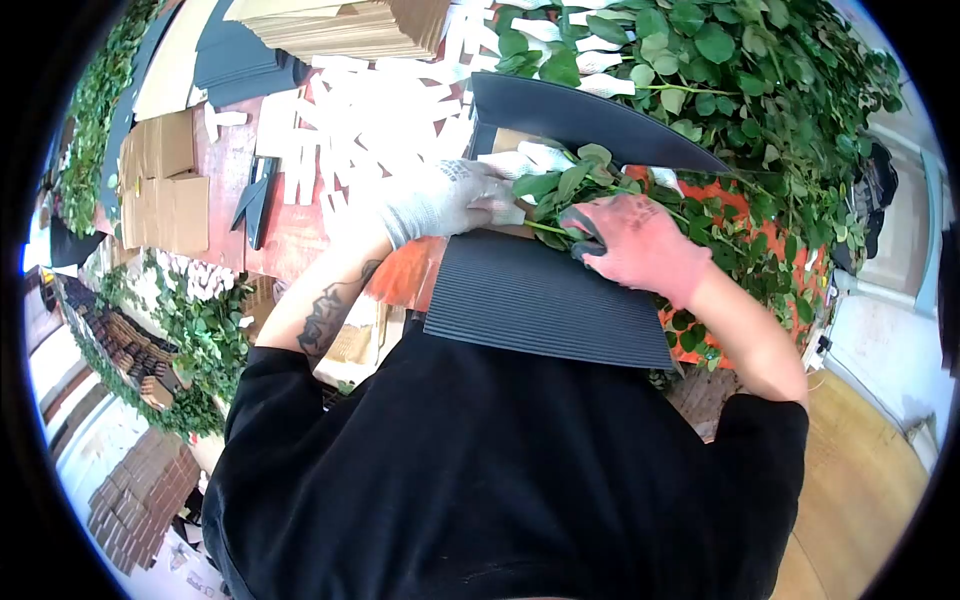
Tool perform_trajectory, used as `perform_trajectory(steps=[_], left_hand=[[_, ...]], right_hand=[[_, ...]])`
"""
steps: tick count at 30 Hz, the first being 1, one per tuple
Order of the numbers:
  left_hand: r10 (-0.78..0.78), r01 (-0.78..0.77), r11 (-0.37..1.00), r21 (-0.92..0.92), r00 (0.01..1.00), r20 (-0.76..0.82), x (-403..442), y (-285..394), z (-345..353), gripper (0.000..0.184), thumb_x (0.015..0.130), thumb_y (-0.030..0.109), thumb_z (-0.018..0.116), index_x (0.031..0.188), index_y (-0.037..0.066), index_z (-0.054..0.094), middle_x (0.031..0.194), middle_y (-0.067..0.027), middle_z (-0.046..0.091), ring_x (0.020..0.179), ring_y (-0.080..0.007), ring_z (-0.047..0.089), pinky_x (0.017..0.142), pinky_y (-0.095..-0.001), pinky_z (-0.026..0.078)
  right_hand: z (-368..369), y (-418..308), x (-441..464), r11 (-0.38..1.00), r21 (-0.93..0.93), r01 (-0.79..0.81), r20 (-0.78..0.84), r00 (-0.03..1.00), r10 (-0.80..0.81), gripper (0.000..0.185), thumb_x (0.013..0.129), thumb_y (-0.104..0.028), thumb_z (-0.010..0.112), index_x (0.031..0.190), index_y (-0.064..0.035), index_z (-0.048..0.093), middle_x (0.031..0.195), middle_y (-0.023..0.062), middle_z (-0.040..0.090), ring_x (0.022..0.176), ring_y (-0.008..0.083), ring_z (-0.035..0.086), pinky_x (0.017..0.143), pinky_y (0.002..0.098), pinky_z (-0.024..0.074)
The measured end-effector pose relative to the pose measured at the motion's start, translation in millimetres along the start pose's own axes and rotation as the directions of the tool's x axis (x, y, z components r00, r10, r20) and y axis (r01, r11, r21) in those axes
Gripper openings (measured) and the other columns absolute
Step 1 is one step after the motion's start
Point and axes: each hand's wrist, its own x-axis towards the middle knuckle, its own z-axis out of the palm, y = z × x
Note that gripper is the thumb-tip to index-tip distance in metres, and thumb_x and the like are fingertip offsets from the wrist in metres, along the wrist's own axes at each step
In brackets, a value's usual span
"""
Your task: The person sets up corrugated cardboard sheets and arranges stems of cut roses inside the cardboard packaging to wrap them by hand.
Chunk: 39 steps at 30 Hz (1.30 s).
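Observation:
My left hand (450,196), in a whitish knit glove, closes around the white-sleeved head of a rose (511,213). My right hand (640,240), in a pink glove with dark fingertips, is closed on the leafy green stem of that rose. Both hands are over a black corrugated sheet (550,300), whose far flap (590,120) stands raised. Other roses with white-sleeved heads (543,155) lie between the flaps, just beyond my fingers. Leaves hide part of the stems.
A large heap of leafy roses (720,70) lies at the back right. White sleeves (380,120) are scattered on the reddish table (225,165). Cardboard sheets (340,30), small boxes (165,210) and a black stapler-like tool (262,205) sit to the left.

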Motion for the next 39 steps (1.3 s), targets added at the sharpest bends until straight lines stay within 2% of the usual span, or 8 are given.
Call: perform_trajectory(steps=[7, 10, 22, 25, 27, 33, 37, 39], left_hand=[[-0.004, 0.005, 1.0, 0.004, 0.981, -0.196, 27.3, 6.9, 1.5, 0.025, 0.08, 0.02, 0.062, 0.1, 0.005, 0.066, 0.11, -0.0136, 0.059, 0.09, -0.0277, 0.062, 0.079, -0.0382, 0.05], [0.207, -0.07, 0.916, 0.396, 0.926, -0.315, 42.9, 5.3, 7.2, 0.021, 0.074, 0.021, 0.065, 0.093, 0.011, 0.067, 0.1, -0.0091, 0.06, 0.079, -0.025, 0.06, 0.07, -0.038, 0.049], [0.342, -0.249, 0.794, 0.555, 0.937, -0.067, 75.6, 18.8, 18.1, 0.044, 0.071, 0.039, 0.066, 0.11, 0.018, 0.063, 0.125, -0.0086, 0.053, 0.106, -0.0262, 0.053, 0.083, -0.0405, 0.044], [0.037, 0.065, 0.872, 0.485, 0.979, -0.199, 63.0, 24.5, 13.4, 0.057, 0.067, 0.032, 0.07, 0.121, 0.02, 0.055, 0.12, -0.0087, 0.054, 0.095, -0.0248, 0.057, 0.077, -0.0388, 0.048], [0.317, -0.216, 0.728, 0.651, 0.947, -0.04, 66.1, 1.4, 13.4, 0.054, 0.067, 0.032, 0.07, 0.118, 0.019, 0.056, 0.123, -0.0074, 0.051, 0.093, -0.0255, 0.057, 0.077, -0.0391, 0.048], [0.263, -0.179, 0.858, 0.482, 0.958, -0.113, 48.0, 0.6, -7.2, 0.043, 0.077, 0.024, 0.062, 0.119, 0.014, 0.055, 0.126, -0.0085, 0.049, 0.103, -0.0264, 0.055, 0.084, -0.04, 0.047], [0.052, -0.054, 0.998, -0.014, 0.993, -0.106, 33.6, 23.3, -28.3, 0.036, 0.079, 0.018, 0.061, 0.114, 0.01, 0.057, 0.109, -0.0131, 0.058, 0.094, -0.0312, 0.06, 0.083, -0.0388, 0.047], [0.179, -0.179, 0.967, 0.18, 0.984, 0.019, 33.4, 17.1, -24.7, 0.029, 0.079, 0.013, 0.061, 0.108, 0.011, 0.061, 0.114, -0.0116, 0.058, 0.092, -0.0317, 0.06, 0.084, -0.0373, 0.048]], right_hand=[[63.4, 33.8, 30.7, 0.956, -0.292, 0.021, -0.135, 0.989, -0.063, 0.049, 0.072, -0.023, 0.066, 0.115, -0.007, 0.05, 0.085, 0.0057, 0.059, 0.088, 0.022, 0.06, 0.068, 0.0363, 0.0444], [76.9, 45.7, 34.8, 0.811, -0.582, 0.062, -0.097, 0.985, -0.145, 0.038, 0.075, -0.017, 0.058, 0.11, -0.0028, 0.049, 0.085, 0.0079, 0.06, 0.08, 0.0225, 0.061, 0.065, 0.0352, 0.0468], [16.6, 23.6, -58.9, 0.99, 0.111, -0.085, -0.525, 0.841, 0.131, 0.029, 0.07, -0.021, 0.061, 0.098, -0.0115, 0.061, 0.103, 0.0093, 0.059, 0.105, 0.0262, 0.054, 0.096, 0.0368, 0.037], [33.5, 38.0, -63.4, 0.992, 0.113, -0.06, -0.349, 0.932, 0.096, 0.035, 0.07, -0.014, 0.056, 0.104, -0.0105, 0.062, 0.113, 0.0091, 0.058, 0.108, 0.0268, 0.053, 0.099, 0.0367, 0.0371], [30.7, 36.6, -67.6, 0.942, 0.323, -0.094, -0.205, 0.965, 0.166, 0.033, 0.072, -0.013, 0.053, 0.103, -0.0069, 0.062, 0.107, 0.009, 0.061, 0.099, 0.0244, 0.057, 0.093, 0.0336, 0.0426], [13.4, 45.8, -73.9, 0.654, 0.755, -0.036, -0.176, 0.951, 0.255, 0.035, 0.073, -0.009, 0.055, 0.108, -0.0021, 0.061, 0.092, 0.0086, 0.064, 0.077, 0.0183, 0.061, 0.078, 0.0256, 0.0487], [13.2, 34.5, -86.9, 0.935, 0.259, -0.243, -0.506, 0.79, 0.346, 0.033, 0.074, -0.01, 0.06, 0.106, -0.0053, 0.061, 0.104, 0.0115, 0.063, 0.102, 0.0265, 0.058, 0.09, 0.0357, 0.0446], [-11.3, 25.2, -82.6, 0.888, 0.42, -0.187, -0.394, 0.844, 0.364, 0.032, 0.074, -0.011, 0.06, 0.106, -0.0081, 0.062, 0.102, 0.0114, 0.063, 0.101, 0.0279, 0.057, 0.09, 0.036, 0.0455]])
